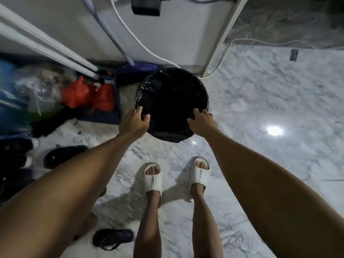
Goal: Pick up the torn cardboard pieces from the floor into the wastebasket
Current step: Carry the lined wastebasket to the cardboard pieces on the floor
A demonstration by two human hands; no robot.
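A round wastebasket [171,81] lined with a black plastic bag sits in front of my feet on the marble floor. My left hand [135,121] grips its near-left rim, fingers curled over the edge. My right hand [202,121] grips the near-right rim the same way. The inside of the basket is dark and I cannot make out its contents. No cardboard pieces are visible in this view.
Red bags [80,92] and clear plastic clutter lie to the left by a dark tray. Black shoes [63,155] and a black sandal [113,238] are on the left floor. A white door [167,40] with cables stands behind the basket. Marble floor [270,108] spreads right.
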